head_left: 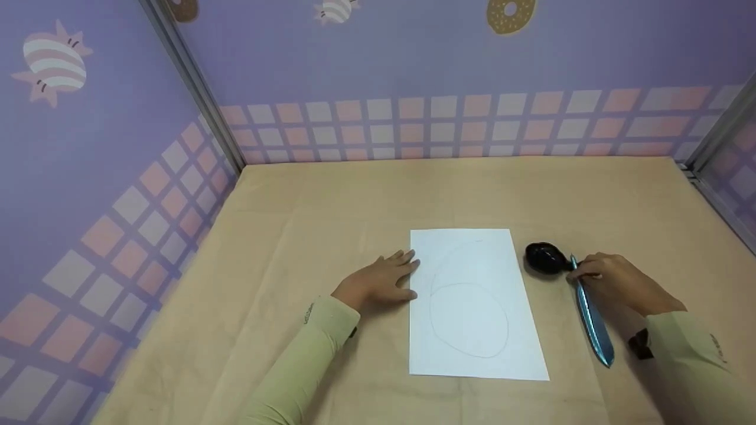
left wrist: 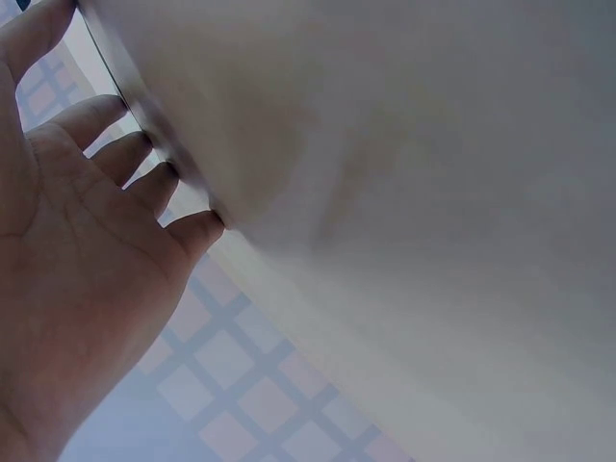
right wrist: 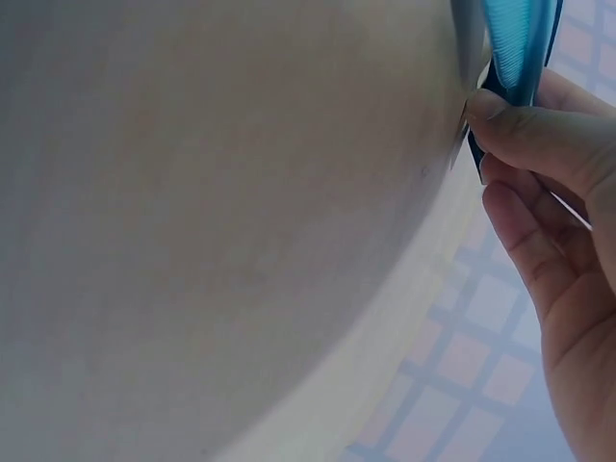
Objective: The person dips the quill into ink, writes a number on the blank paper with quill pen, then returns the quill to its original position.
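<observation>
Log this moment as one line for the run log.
left hand: flat on paper's left edge | right hand: pinches blue feather pen, tip by black inkpot | paper: faint ovals

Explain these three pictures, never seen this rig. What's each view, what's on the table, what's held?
There is no machine here: a person works with two bare hands. The wide picture comes from a camera on the person's head, looking down at a tan-covered table inside purple patterned walls. The other two come from cameras worn on each wrist, so close that they show mostly blurred table and fingers.

A white sheet of paper with faint pencilled ovals lies on the table. The left hand rests flat at its left edge. The right hand pinches a blue feather-shaped pen, whose tip meets a small black inkpot just right of the paper.
</observation>
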Tool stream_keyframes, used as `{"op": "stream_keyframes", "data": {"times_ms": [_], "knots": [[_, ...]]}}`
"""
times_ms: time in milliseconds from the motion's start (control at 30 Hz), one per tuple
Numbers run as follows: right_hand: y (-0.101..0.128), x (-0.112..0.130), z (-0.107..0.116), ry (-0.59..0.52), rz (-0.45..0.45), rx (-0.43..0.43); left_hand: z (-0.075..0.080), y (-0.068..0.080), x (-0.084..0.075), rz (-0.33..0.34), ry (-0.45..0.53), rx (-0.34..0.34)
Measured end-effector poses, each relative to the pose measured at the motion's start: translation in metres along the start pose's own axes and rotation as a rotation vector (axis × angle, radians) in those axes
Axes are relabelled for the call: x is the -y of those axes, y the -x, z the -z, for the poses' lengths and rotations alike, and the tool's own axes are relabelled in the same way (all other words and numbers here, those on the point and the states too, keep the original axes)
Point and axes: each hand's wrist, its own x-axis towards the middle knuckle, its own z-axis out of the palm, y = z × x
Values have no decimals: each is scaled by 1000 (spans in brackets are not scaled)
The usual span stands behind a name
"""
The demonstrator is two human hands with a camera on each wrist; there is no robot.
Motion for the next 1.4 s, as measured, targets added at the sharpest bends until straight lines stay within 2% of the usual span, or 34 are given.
{"op": "stream_keyframes", "data": {"times_ms": [367, 667, 1033, 1400], "knots": [[-1, 2, -1, -40, -30, 19, 0, 0, 1, -2, 4, 0], [0, 3, 0, -27, 17, -28, 0, 1, 1, -23, 11, 9], [2, 0, 2, -36, 29, -33, 4, 2, 2, -28, -7, 32], [2, 1, 19, -122, -82, 50, 7, 2, 0, -36, -1, 38]]}}
